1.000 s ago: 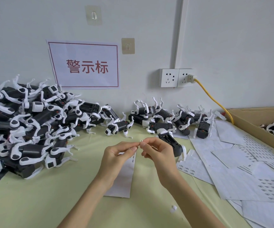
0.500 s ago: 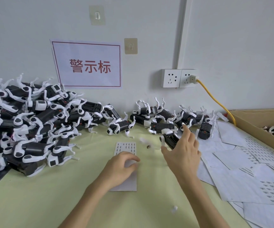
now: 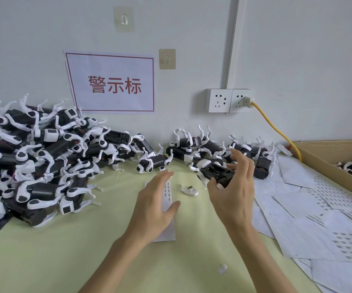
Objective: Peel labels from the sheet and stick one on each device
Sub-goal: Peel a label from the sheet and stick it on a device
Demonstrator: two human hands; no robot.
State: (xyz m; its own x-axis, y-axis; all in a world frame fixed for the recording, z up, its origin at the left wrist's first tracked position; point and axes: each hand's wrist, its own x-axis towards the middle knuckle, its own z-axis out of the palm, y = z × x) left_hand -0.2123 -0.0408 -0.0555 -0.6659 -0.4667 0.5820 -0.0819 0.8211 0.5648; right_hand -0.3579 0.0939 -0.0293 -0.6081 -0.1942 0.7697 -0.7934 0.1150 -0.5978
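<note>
- Two forearms come into the head view from the lower edge; both are bare from that edge up to the wrist, with no sleeve or cuff showing.
- The left hand (image 3: 152, 205) is bare: no glove, ring or band shows on the fingers or on the wrist.
- The right hand (image 3: 233, 193) is likewise bare, with no watch, bracelet or glove on it.
- Fingernails on the right hand are short and plain, with no polish to be seen; one nail catches the light near the thumb.
- The wrists are slim and the fingers long.
- No other part of the person appears in the view.
</note>
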